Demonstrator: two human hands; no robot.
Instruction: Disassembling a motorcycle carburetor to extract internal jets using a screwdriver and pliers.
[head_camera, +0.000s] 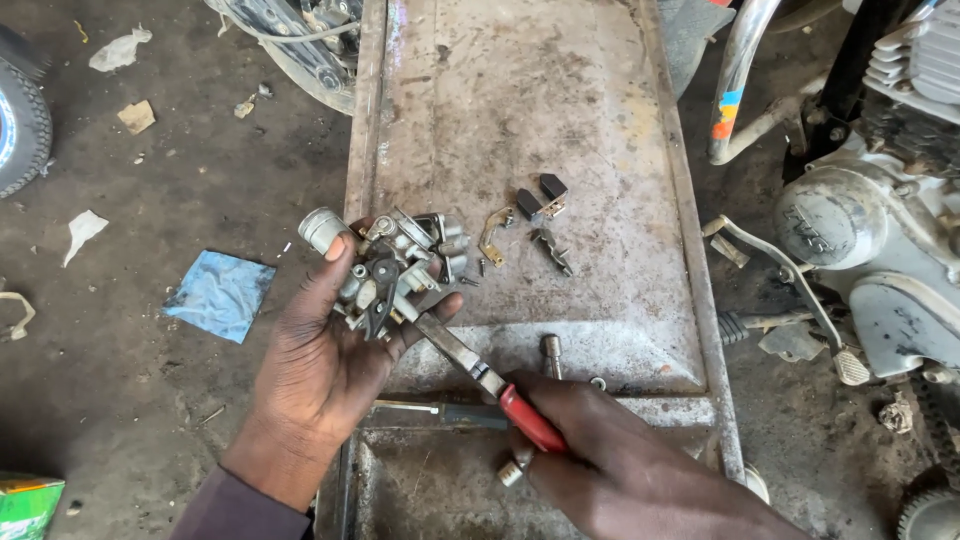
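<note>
My left hand (318, 372) cradles a grey metal carburetor (395, 262) palm up, over the left edge of a rusty metal tray (560, 110). My right hand (625, 455) grips a screwdriver (478, 372) by its red handle, and its flat shaft runs up-left with the tip against the carburetor's body. Small carburetor parts lie on the tray to the right: a black float piece (538, 198), a brass clip (491, 237) and a small screw-like part (553, 250).
A metal socket bit (551, 354) stands on the tray near the screwdriver. A motorcycle engine (880, 220) with kick lever stands at the right. A blue rag (221, 294) and paper scraps lie on the dirt floor at left, a tyre (20, 120) at far left.
</note>
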